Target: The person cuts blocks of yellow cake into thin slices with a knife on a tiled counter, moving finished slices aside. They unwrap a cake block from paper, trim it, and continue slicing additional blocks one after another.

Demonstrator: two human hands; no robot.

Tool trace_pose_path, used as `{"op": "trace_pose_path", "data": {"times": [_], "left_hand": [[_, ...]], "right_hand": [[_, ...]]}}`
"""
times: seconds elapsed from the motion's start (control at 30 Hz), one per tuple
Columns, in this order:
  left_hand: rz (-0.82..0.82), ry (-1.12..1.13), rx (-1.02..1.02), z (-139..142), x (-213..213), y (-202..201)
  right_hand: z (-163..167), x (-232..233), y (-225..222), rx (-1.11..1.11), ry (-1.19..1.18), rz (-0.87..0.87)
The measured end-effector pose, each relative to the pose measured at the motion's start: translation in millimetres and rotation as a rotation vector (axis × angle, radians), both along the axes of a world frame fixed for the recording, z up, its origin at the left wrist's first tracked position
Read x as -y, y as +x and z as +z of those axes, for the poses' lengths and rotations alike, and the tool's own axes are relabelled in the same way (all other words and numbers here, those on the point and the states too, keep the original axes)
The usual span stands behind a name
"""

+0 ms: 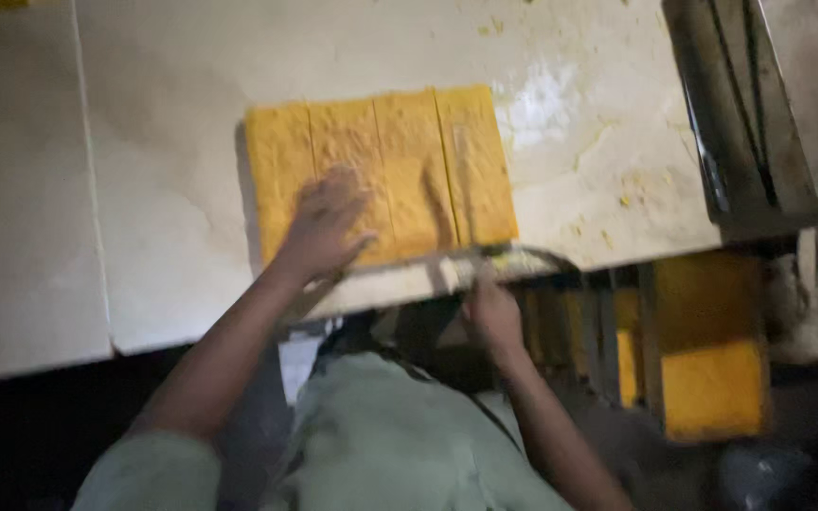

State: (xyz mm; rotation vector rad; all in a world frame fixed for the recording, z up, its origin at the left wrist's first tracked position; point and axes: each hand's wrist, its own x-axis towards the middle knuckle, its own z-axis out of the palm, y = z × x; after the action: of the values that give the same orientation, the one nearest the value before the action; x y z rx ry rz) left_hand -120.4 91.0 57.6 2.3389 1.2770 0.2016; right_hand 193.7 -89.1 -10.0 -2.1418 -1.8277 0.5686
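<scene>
Pale green shirt nearest, my left hand spread flat on the scored yellow slab on the stone counter, my right hand closed around a blurred blade at the slab's near edge

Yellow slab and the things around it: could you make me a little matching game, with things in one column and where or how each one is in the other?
Things:
1. left hand
2. right hand
3. yellow slab
4. metal tray

States:
a. at the table's top right corner
b. pressed flat on the slab
c. scored into strips
d. at the table's near edge, gripping a blade

Pairs: 1-b, 2-d, 3-c, 4-a
</scene>
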Motion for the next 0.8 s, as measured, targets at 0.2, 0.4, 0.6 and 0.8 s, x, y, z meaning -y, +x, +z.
{"op": "trace_pose_path", "data": {"times": [0.2,0.4,0.6,0.8], "left_hand": [[0.354,0.093,0.443,-46,-39,-78],[0.192,0.037,0.616,-39,-72,60],[-0.158,0.157,0.467,-7,-166,210],[-0.104,-0.278,0.148,-24,-257,241]], "right_hand": [[-19,64,2,-0.047,-0.091,-0.274],[4,41,-18,-0.064,-0.01,-0.609],[41,-57,2,-0.225,0.11,-0.664],[53,-120,33,-0.245,0.079,-0.664]]}}
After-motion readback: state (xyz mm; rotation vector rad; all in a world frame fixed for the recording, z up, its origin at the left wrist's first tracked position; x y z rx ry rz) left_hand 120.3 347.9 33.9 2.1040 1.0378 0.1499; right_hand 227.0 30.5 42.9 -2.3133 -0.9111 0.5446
